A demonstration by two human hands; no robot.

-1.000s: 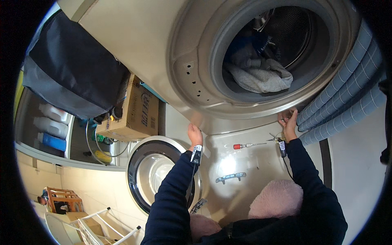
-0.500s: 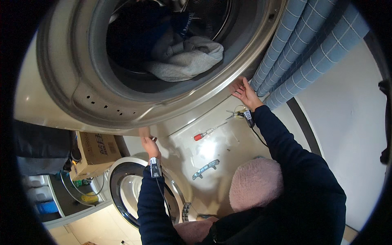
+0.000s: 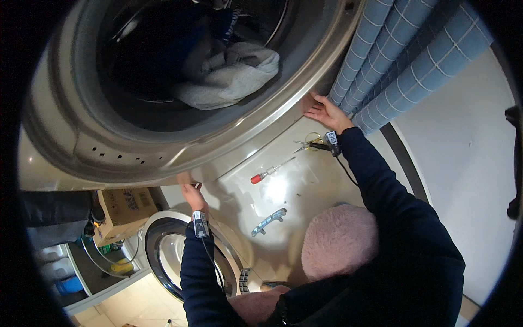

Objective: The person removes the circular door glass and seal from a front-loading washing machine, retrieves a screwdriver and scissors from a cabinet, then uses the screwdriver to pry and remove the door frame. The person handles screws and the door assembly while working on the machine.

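Note:
The front panel (image 3: 242, 159) of a washing machine fills the upper part of the view. Its round drum opening shows a pale grey towel (image 3: 234, 79) on dark blue clothes (image 3: 180, 54). My left hand (image 3: 193, 195) is at the panel's lower edge, fingers stretched up against it, thumb apart. Farther right, my right hand (image 3: 328, 114) touches the lower right corner beside a curtain, its fingers extended and thumb apart. Both hands reflect in the shiny panel. Whether any fingertips hook under the edge is hidden. Below lies a red-tipped screwdriver (image 3: 264, 175) with a clear handle.
Pliers (image 3: 313, 143) with yellow handles and a grey curved handle piece (image 3: 269, 220) lie on the floor. A round washer door (image 3: 163, 261) rests at lower left, near a cardboard box (image 3: 128, 210). A blue checked curtain (image 3: 403, 60) hangs at the right.
The drum opening has shifted left in view, and the floor things slightly so. My right hand has come closer against the panel corner, its fingers less spread. My left hand stays at the lower edge.

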